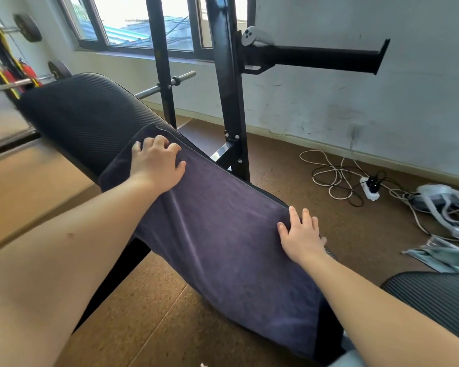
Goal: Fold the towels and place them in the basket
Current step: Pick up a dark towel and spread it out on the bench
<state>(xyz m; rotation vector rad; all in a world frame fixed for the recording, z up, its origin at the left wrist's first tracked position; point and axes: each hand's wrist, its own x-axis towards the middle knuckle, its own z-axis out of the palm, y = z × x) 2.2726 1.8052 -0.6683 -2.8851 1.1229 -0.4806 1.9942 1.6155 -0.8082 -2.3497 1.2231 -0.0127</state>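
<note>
A dark purple-grey towel [223,234] lies spread along a black padded weight bench [77,112], its near part hanging over the bench's left side. My left hand [157,161] rests on the towel's far end with its fingertips bent down onto the cloth. My right hand [301,234] lies flat on the towel's right edge, fingers straight and spread. No basket is in view.
A black steel rack [231,107] with a side arm [318,58] stands behind the bench. Barbells and plates [27,27] are at the far left. A power strip [370,188], tangled cables and white gear [445,205] lie on the brown floor at the right. Another black pad [435,298] sits near right.
</note>
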